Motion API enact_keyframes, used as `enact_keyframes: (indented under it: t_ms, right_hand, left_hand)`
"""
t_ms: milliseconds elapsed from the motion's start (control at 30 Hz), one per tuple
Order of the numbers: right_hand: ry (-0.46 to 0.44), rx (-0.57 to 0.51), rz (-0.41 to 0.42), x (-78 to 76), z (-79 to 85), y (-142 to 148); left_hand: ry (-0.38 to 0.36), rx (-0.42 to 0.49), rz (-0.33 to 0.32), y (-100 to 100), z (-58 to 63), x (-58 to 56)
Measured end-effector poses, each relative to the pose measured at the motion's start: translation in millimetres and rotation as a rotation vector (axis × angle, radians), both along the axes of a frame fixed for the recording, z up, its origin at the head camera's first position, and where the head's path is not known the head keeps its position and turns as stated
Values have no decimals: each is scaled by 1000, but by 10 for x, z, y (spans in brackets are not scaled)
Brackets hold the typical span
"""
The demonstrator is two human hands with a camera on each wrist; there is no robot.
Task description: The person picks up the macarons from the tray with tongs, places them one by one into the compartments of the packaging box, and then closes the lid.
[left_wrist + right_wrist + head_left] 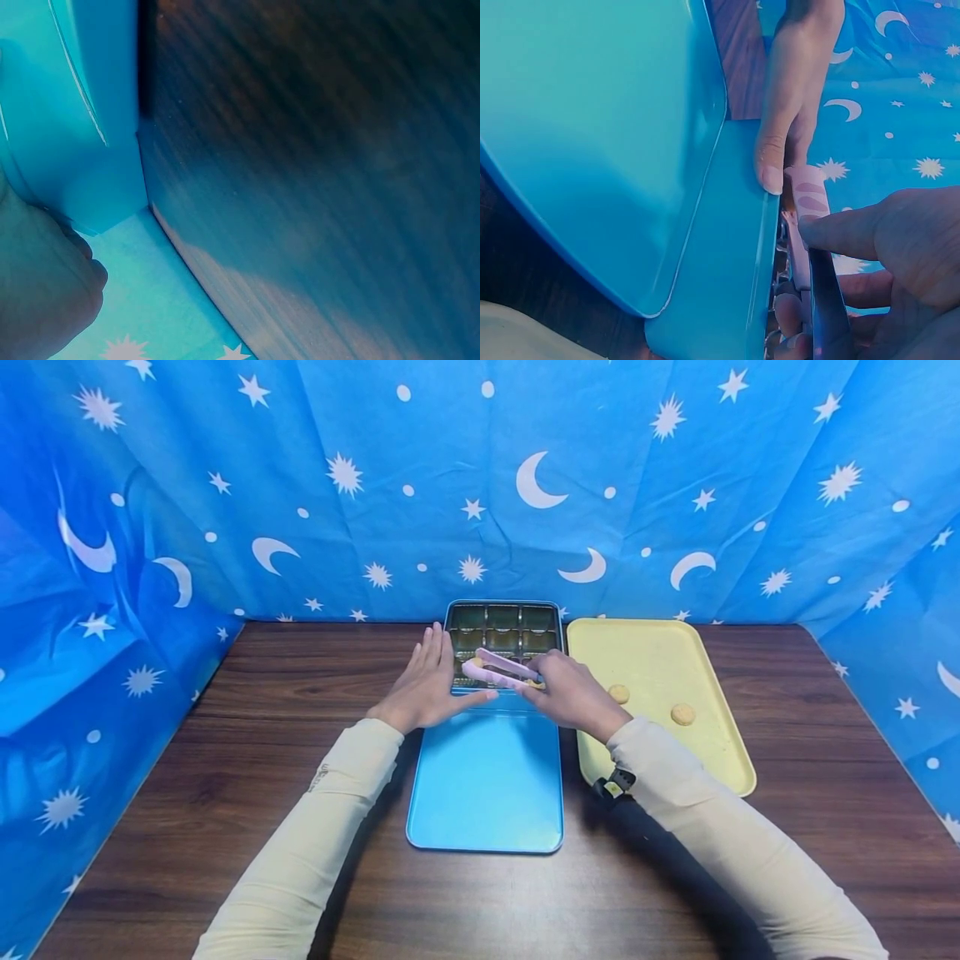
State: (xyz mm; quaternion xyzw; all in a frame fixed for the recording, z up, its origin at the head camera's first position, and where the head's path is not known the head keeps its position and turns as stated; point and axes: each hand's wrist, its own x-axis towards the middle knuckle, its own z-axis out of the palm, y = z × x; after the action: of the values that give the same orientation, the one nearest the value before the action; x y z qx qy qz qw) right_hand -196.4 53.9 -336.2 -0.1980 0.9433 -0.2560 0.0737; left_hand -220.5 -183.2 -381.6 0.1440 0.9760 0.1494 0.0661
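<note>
My right hand (573, 693) grips pink tongs (498, 677) over the near row of a divided tin (504, 617). Between the tongs' tips shows a small tan piece that looks like a cookie (477, 662). Seen from the right wrist, thumb and fingers close around the tongs (810, 196) just above the tin's rim. My left hand (423, 685) lies against the tin's left side with fingers straight, its thumb (772, 169) on the near rim. A blue lid (487, 785) extends from the tin toward me. The left wrist view shows the tin's blue side (90, 180).
Right of the tin lies a yellow tray (652, 652) bearing a round cookie (682, 714) and another cookie (618, 694) close to my right wrist. A blue curtain (450, 527) with stars and moons borders the brown wooden table (300, 660) at the back and sides.
</note>
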Motion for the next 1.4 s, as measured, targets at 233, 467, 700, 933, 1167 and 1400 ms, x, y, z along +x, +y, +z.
enact_keyframes:
  t_ms: [233,467,700,933,1167,1400]
  right_hand:
    - [-23,4,-14,8,-8,-13]
    - [-2,-4,-15,23,19,46]
    - [37,-37,-27,21,77,264]
    - [43,-34,-69,15,146,527]
    - [71,-27,-88,16,183,770]
    - [97,-30,-109,37,190,984]
  left_hand:
    - [0,6,6,7,-15,3]
    - [1,4,3,16,-18,-8]
    - [2,7,-1,17,-9,-21]
    - [-5,10,7,20,-7,-11]
    - [-7,8,7,18,-3,-15]
    - [-5,13,12,17,-2,-2]
